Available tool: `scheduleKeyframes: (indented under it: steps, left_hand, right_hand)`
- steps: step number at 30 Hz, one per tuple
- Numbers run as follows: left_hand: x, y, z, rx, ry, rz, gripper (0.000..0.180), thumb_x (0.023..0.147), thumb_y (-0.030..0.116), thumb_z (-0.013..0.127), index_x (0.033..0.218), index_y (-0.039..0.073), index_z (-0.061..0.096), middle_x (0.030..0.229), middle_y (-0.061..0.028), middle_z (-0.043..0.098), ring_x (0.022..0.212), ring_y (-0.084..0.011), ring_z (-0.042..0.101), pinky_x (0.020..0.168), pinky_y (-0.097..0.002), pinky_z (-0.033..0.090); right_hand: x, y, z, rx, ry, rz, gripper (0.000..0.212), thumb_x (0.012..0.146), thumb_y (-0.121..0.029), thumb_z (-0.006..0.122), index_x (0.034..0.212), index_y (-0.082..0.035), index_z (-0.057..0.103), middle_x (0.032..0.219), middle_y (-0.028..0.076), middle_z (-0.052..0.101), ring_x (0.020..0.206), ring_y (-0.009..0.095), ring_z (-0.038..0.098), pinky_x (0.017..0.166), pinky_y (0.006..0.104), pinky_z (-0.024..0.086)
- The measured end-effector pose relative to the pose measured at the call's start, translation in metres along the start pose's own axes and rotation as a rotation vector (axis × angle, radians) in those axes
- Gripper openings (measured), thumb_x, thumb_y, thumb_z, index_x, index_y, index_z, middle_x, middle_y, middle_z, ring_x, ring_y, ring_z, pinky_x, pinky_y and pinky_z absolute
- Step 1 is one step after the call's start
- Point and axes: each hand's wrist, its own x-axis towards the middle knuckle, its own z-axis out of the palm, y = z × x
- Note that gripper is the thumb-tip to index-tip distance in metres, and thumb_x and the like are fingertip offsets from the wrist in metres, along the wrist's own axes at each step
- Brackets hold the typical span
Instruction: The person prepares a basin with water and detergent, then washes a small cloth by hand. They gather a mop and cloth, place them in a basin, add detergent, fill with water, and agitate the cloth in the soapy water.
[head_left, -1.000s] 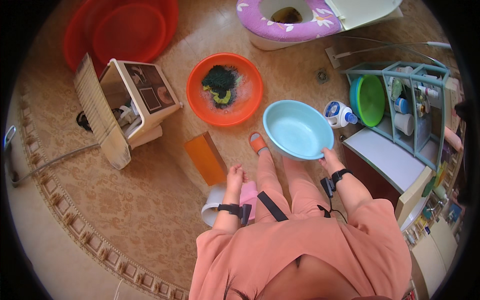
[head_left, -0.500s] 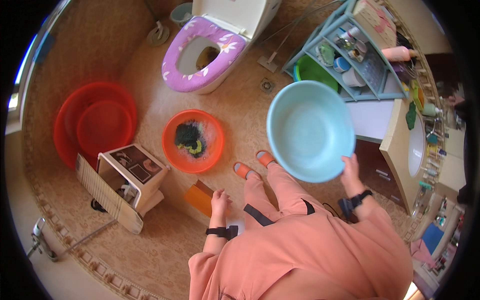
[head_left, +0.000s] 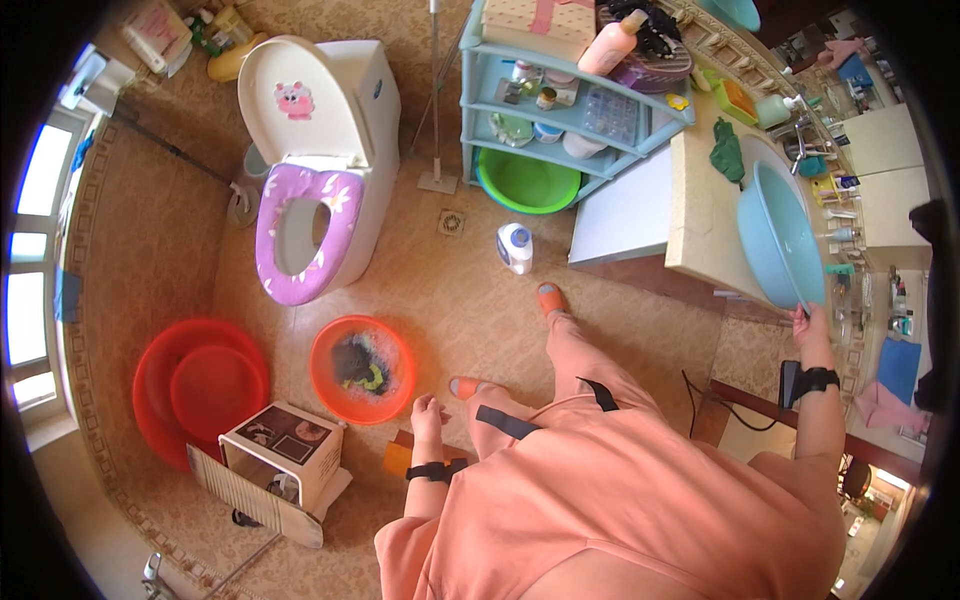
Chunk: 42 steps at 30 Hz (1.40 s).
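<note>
My right hand grips the near rim of a light blue basin, which is tilted over the washbasin on the counter at the right. Whether the blue basin rests on the counter, I cannot tell. My left hand hangs beside my body with its fingers curled in and nothing visible in them. Closest to it, on the floor, stands an orange-red basin with foamy water and dark wet cloth with a yellow-green part. A dark green cloth lies on the counter.
A white bottle stands on the floor before a blue shelf rack with a green basin. The toilet has a purple seat cover. Red basins and an open cardboard box sit at left. A cable loops near my right leg.
My right hand has carried the blue basin rightward from above the floor to the sink and tilted it. A white bottle on the floor has come into view. My left hand stays low and curled.
</note>
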Motion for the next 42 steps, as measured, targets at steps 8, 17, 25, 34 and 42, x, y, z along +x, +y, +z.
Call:
scheduleKeyframes:
  steps: [8,17,25,34,42]
  left_hand:
    - [0.008,0.002,0.133,-0.058,0.032,-0.17,0.026,0.088,0.015,0.047,0.107,-0.002,0.05,0.078,-0.0115,0.059,0.048,-0.0177,0.057,0.043,-0.0269,0.047]
    - [0.002,0.007,0.235,0.044,-0.091,-0.106,0.031,0.089,0.016,0.045,0.113,-0.003,0.049,0.079,-0.0114,0.057,0.054,-0.0172,0.058,0.048,-0.0281,0.049]
    - [-0.012,0.004,0.218,0.103,0.101,-0.244,0.034,0.088,0.017,0.046,0.115,-0.004,0.05,0.083,-0.0143,0.06,0.054,-0.018,0.058,0.051,-0.029,0.049]
    - [-0.02,0.011,0.218,0.227,0.127,-0.261,0.034,0.088,0.019,0.046,0.114,-0.003,0.05,0.08,-0.0128,0.059,0.053,-0.0193,0.06,0.048,-0.0281,0.049]
    - [-0.022,0.026,0.234,0.177,0.076,-0.24,0.035,0.089,0.019,0.045,0.116,-0.002,0.05,0.082,-0.0131,0.06,0.054,-0.0186,0.06,0.05,-0.0281,0.05]
  right_hand:
    - [0.215,-0.003,0.026,0.057,0.073,0.14,0.016,0.088,-0.01,0.049,0.1,0.0,0.048,0.085,0.013,0.056,0.066,0.021,0.056,0.057,0.0284,0.052]
    - [0.303,-0.039,0.079,-0.647,0.142,-0.321,0.039,0.09,-0.033,0.05,0.109,-0.001,0.055,0.094,0.011,0.058,0.085,0.023,0.056,0.071,0.0342,0.047]
    - [0.386,-0.174,0.204,-0.85,0.075,-0.497,0.049,0.083,-0.039,0.054,0.117,-0.01,0.037,0.108,0.014,0.047,0.096,0.027,0.049,0.085,0.0355,0.037]
    - [0.375,-0.23,0.218,-1.532,0.211,-1.076,0.044,0.081,-0.021,0.056,0.116,0.001,0.044,0.114,0.019,0.054,0.104,0.029,0.054,0.088,0.0391,0.041]
    - [0.357,-0.227,0.239,-1.606,0.146,-0.95,0.034,0.085,-0.022,0.052,0.106,0.005,0.052,0.103,0.017,0.059,0.095,0.026,0.056,0.081,0.0388,0.044]
